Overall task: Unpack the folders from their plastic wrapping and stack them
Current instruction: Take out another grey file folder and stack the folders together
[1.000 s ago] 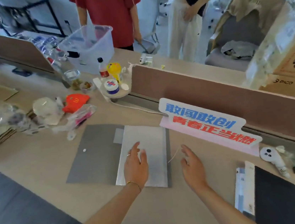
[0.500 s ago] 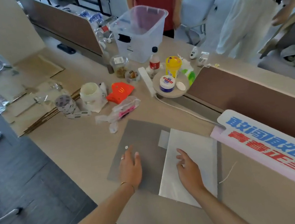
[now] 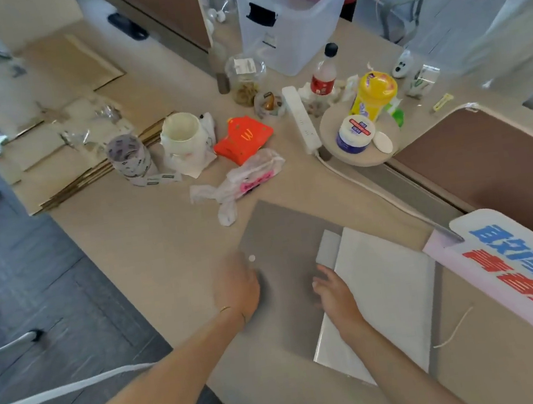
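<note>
A grey folder [image 3: 282,233] lies opened flat on the beige desk, a small white snap button near its left edge. A white, glossy folder [image 3: 387,291] rests on its right half. My left hand [image 3: 239,289] is blurred at the grey folder's left edge, just below the button, fingers apart and holding nothing. My right hand [image 3: 335,292] lies flat at the white folder's left edge, fingers spread, palm down. A crumpled clear plastic wrapper [image 3: 242,181] with pink print lies beyond the grey folder.
A brown divider [image 3: 488,161] and a slogan sign [image 3: 528,267] border the right. Behind the folders stand a tape roll [image 3: 128,155], white mug [image 3: 183,138], red carton [image 3: 244,139], power strip [image 3: 302,118], jars, a bottle and a clear bin [image 3: 295,13]. Flattened cardboard [image 3: 59,140] lies left.
My view swung left and down. My left hand slid off the white folder to the grey folder's left edge, and my right hand moved onto the white folder.
</note>
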